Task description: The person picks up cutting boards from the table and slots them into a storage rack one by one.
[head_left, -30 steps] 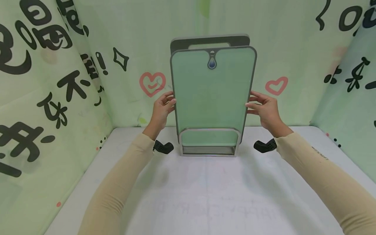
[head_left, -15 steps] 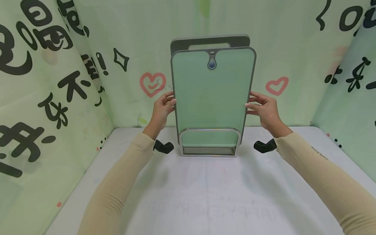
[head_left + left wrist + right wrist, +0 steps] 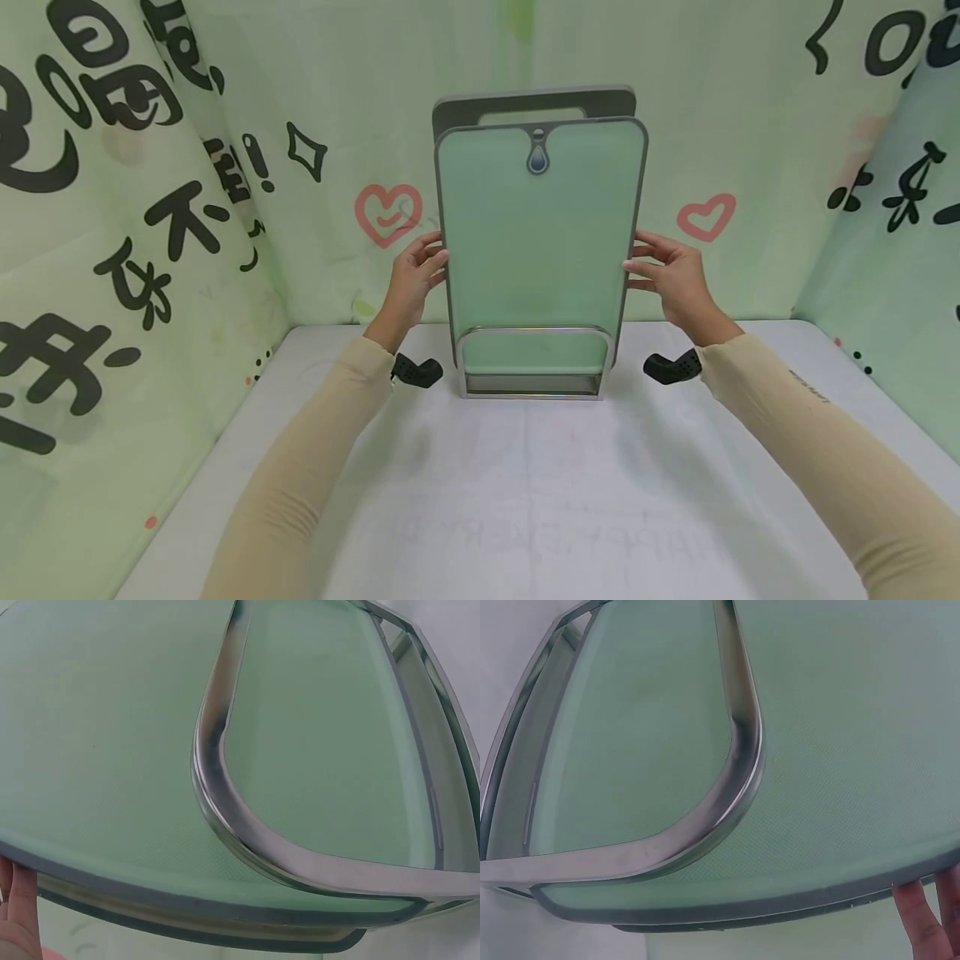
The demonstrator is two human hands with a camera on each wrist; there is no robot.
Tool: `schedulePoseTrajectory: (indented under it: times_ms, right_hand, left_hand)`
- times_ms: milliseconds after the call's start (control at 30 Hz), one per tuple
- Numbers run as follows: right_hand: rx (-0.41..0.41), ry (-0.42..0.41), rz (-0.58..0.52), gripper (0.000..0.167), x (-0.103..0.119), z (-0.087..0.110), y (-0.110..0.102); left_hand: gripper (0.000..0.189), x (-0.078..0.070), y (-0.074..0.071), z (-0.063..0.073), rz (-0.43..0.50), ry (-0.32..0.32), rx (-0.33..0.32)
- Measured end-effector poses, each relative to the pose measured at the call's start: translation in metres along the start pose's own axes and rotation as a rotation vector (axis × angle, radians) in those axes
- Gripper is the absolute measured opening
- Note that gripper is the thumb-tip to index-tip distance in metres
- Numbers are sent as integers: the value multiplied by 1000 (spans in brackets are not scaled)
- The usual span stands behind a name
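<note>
A pale green cutting board (image 3: 538, 242) with a grey rim and a drop-shaped hanging hole stands upright in a silver metal rack (image 3: 534, 396). My left hand (image 3: 412, 275) holds its left edge, thumb in front and fingers along the side. On the opposite edge, my right hand (image 3: 671, 271) pinches the board between thumb and fingers. Both wrist views show the rack's curved front bar (image 3: 217, 772) crossing the board's face, with fingertips (image 3: 917, 911) at the rim. Behind it stands a second board (image 3: 609, 102) with a grey top and a handle slot, mostly hidden.
The rack stands toward the back of a white table (image 3: 525, 500). Green cloth walls (image 3: 345, 100) with black lettering and red hearts enclose the back and both sides. A black wrist camera (image 3: 417, 372) hangs under each wrist.
The front board's right edge has shifted slightly to the left, and my right hand has moved with it. My left hand and the rack stay nearly in place.
</note>
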State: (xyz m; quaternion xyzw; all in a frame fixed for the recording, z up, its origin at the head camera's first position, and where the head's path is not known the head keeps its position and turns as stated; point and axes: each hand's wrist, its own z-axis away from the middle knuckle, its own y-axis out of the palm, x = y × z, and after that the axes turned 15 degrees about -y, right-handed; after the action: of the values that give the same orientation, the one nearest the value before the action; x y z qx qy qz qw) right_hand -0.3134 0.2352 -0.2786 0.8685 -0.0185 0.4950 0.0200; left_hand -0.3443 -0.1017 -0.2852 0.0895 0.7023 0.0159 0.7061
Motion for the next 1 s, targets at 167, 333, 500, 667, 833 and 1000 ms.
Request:
schedulePoseTrajectory:
  times_ms: [167,333,500,667,833,1000]
  right_hand:
    - [5,8,57,52,-1,-2,1]
    - [10,10,59,53,-4,-3,0]
    - [14,2,45,53,-7,-4,-1]
    - [19,-7,42,52,-9,-5,-2]
    - [25,-3,41,52,-9,-5,-3]
    - [33,-18,52,53,-10,-4,-3]
  left_hand:
    - [37,1,0,-2,-17,-2,-12]
    - [37,3,1,-3,-16,1,-25]
    - [37,5,1,-4,-4,12,-26]
    - [38,7,1,-4,23,7,-23]
    - [37,8,1,-5,10,-7,-38]
    - [36,11,-1,-4,-16,-15,-44]
